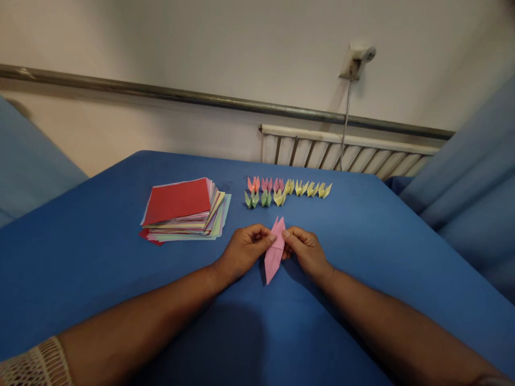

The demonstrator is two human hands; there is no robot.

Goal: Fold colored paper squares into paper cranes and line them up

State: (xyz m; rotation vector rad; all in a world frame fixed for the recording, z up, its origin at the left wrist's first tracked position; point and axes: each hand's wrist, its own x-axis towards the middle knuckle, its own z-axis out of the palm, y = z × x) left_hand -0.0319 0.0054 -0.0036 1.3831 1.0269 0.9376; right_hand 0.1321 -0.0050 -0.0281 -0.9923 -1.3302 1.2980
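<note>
A pink folded paper piece (274,261), long and pointed at the lower end with two points at the top, is held between both hands over the blue table. My left hand (246,247) pinches its upper left side with thumb and fingers. On the opposite edge, my right hand (308,251) grips it with the thumb in front and fingers partly hidden behind. Just beyond the hands stand two rows of small folded paper figures, among them an orange one (253,185), a green one (266,199) and a yellow one (279,198).
Left of the hands lies a thick stack of coloured paper (179,202) topped by a red sheet. The blue table (362,279) spreads under everything. Behind it are a wall rail (181,95), a radiator (322,140) and a socket with a cord (356,61). Blue curtains (478,177) hang at both sides.
</note>
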